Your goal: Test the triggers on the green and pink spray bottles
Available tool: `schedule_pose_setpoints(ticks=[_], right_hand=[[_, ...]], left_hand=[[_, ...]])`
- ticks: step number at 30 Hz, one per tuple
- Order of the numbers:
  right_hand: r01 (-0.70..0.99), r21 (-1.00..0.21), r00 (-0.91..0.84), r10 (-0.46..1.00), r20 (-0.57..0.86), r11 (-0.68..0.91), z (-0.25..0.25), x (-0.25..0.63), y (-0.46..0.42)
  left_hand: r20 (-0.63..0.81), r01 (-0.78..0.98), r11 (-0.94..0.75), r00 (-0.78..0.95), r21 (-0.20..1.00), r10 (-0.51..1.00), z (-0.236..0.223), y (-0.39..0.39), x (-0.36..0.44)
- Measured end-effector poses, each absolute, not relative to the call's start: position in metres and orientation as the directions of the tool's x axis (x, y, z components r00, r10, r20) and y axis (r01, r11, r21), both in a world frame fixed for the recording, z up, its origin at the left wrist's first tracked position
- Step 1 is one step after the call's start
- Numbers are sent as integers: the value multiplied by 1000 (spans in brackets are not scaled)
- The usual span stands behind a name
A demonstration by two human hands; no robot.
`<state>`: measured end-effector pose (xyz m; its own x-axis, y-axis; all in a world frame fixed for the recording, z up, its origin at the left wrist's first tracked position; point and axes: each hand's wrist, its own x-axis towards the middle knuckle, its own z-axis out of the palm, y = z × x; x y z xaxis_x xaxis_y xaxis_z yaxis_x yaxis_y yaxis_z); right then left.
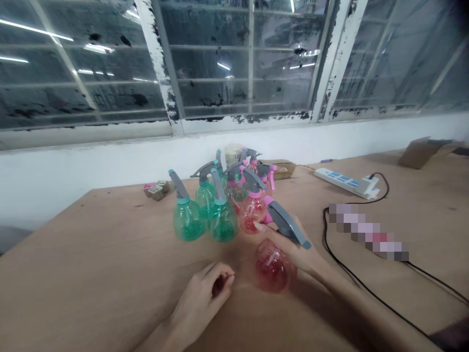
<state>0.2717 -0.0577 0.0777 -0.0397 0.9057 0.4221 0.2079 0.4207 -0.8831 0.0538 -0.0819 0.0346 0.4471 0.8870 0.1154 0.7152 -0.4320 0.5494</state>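
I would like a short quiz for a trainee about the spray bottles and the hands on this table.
1. True or false: the right hand holds a pink spray bottle.
2. Which colour are the bottles at the left of the group? A green, B yellow, C black.
3. Fill in: the left hand rests on the ___.

Key: 1 true. 2 A: the green spray bottle stands leftmost. 3 table; the fingers are curled, and no object shows in them.

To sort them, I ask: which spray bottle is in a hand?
The pink spray bottle nearest the camera: the right hand holds its neck, apart from the cluster.
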Motion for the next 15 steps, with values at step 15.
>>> schedule_pose_setpoints(ticks=[15], right_hand=[[232, -879, 69, 895, 441, 416, 62, 269, -46]], left_hand=[[129, 713, -443, 451, 543, 883, 33, -81, 54]])
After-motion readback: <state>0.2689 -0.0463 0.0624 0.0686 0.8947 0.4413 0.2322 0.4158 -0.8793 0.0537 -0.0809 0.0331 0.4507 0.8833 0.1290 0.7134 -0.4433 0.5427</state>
